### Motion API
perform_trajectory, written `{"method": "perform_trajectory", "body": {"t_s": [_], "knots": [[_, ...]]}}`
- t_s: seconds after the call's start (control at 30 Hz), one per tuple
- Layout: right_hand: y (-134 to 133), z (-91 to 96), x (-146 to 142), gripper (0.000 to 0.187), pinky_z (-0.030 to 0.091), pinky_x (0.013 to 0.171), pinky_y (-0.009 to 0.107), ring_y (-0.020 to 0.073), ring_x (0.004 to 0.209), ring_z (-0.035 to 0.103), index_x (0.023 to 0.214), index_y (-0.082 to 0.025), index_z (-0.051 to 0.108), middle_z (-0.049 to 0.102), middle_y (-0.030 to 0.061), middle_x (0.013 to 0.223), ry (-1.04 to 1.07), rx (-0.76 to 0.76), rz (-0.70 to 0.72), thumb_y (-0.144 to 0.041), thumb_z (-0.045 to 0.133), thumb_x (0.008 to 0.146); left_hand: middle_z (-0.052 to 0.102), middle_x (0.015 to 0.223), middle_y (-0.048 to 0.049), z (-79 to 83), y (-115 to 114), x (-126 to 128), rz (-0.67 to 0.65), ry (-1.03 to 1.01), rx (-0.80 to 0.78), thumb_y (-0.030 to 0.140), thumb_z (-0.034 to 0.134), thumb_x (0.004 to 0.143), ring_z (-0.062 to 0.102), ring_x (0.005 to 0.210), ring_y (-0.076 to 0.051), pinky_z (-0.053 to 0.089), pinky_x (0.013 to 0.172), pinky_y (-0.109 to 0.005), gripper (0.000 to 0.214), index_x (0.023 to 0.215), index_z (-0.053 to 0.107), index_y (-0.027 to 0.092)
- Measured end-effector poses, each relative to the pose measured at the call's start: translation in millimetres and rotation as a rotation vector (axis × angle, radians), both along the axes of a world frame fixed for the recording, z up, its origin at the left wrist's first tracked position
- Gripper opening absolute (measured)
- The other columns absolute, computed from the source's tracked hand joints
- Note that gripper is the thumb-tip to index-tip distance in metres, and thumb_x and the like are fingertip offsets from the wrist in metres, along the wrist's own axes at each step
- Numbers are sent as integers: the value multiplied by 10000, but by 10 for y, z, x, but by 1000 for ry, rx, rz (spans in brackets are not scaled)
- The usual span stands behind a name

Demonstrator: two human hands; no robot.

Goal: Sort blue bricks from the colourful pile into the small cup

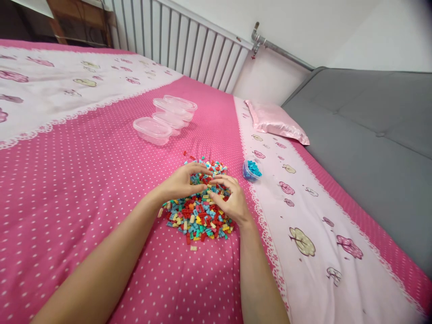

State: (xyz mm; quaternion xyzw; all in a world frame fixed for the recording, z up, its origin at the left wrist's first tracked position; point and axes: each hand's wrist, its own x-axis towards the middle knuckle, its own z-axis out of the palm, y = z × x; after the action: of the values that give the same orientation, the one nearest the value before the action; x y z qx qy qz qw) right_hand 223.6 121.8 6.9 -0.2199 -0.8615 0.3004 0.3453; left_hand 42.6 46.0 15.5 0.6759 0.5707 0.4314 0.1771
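Note:
A heap of small plastic bricks (199, 216), red, blue, teal and yellow, lies on the pink dotted bedspread (84, 180). My left hand (182, 182) rests on the heap's far left side, fingers curled and touching the bricks. My right hand (229, 200) lies on the heap's right side, fingers bent and pressed among the bricks. The fingertips of both hands nearly meet over the pile. What, if anything, either hand pinches is too small to make out. A small clear tub (251, 170) with blue bricks in it stands just right of the heap.
Three empty clear plastic containers (165, 119) sit farther back on the bedspread. A pink satin pillow (275, 121) lies at the back right. A grey sofa (364, 144) runs along the right, and a white radiator (189, 42) stands behind the bed.

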Motion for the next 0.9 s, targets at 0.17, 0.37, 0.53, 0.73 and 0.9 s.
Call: {"method": "perform_trajectory", "body": {"t_s": [0.17, 0.37, 0.53, 0.73, 0.9], "knots": [[61, -54, 39, 216, 387, 974, 381, 201, 1066, 541, 904, -237, 687, 616, 49, 1093, 0, -13, -4, -166, 591, 723, 557, 1201, -117, -91, 23, 97, 5, 293, 21, 203, 602, 702, 488, 1168, -255, 380, 1009, -411, 353, 1051, 650, 173], [78, -95, 12, 254, 370, 987, 367, 188, 1070, 539, 910, -241, 705, 636, 39, 1070, -79, -10, 2, -126, 562, 735, 542, 1182, -120, -91, 20, 116, 41, 376, 24, 138, 570, 669, 476, 1172, -263, 383, 1009, -396, 380, 1038, 658, 163], [84, -85, 16, 201, 391, 959, 359, 190, 1034, 560, 894, -220, 686, 647, 49, 1036, -70, -6, -8, -159, 587, 730, 528, 1180, -118, -113, 28, 88, 70, 393, 12, 158, 562, 670, 477, 1162, -265, 387, 1003, -400, 370, 1027, 657, 168], [92, -119, 12, 104, 435, 890, 353, 198, 950, 593, 788, -200, 611, 648, 51, 951, -31, -45, -62, -167, 595, 692, 550, 1119, -101, -120, 25, 63, 128, 371, -26, 185, 537, 686, 514, 1103, -253, 400, 988, -396, 319, 984, 651, 169], [114, -163, 0, 60, 455, 856, 350, 195, 898, 606, 733, -198, 575, 643, 53, 913, -17, -88, -106, -180, 585, 677, 569, 1062, -90, -85, 17, 35, 156, 346, -57, 188, 522, 690, 541, 1036, -235, 428, 945, -367, 272, 937, 635, 161]]}}
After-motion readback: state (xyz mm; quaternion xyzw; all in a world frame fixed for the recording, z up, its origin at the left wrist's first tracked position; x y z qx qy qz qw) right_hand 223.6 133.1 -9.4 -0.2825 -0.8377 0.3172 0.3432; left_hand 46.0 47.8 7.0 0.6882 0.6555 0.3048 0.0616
